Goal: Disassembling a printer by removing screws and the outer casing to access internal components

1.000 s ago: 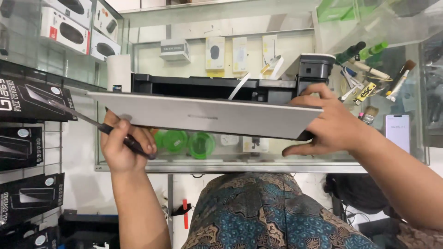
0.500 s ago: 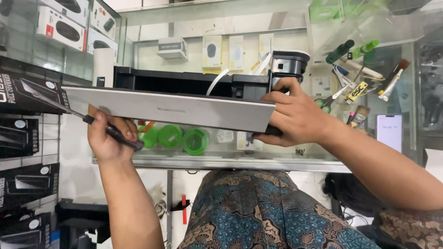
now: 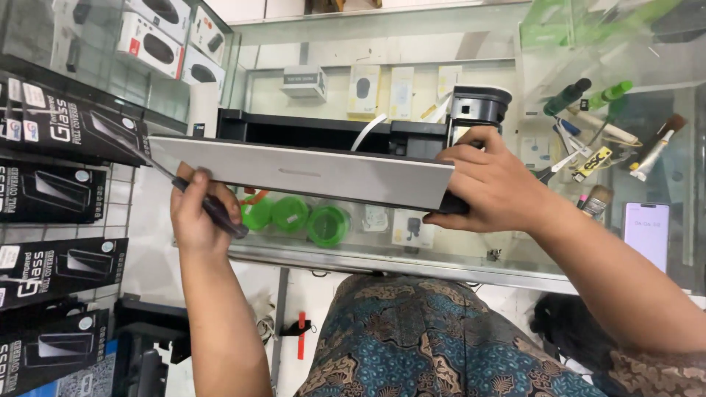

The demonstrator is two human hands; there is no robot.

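A person holds a closed silver laptop [image 3: 301,173] up on edge over a glass counter [image 3: 382,257], its flat lid facing them. The long axis of the laptop runs nearly level from left to right, dipping slightly toward the right end, and the thin edges point out to either side. The right hand [image 3: 493,187] is wrapped around the right end, fingers curled over the top corner and thumb underneath, gripping it firmly. The left hand [image 3: 197,217] sits at the lower left edge of the laptop; it is closed around a screwdriver [image 3: 187,191] with a dark handle, whose thin shaft slants up and to the left, passing in front of the laptop's left corner. Whether that hand also bears the laptop's weight I cannot tell. Just behind the laptop stands a black tray-like stand [image 3: 331,132], with a white cable [image 3: 365,132] curving out of it. Through the glass below the laptop three green round tape rolls [image 3: 294,217] lie side by side. Farther right on the counter are brushes and small tools [image 3: 603,140] in a loose heap, and a phone [image 3: 647,234] with a lit white screen lies near the right edge. Black boxed screen protectors [image 3: 55,187] hang on the wall at the left.
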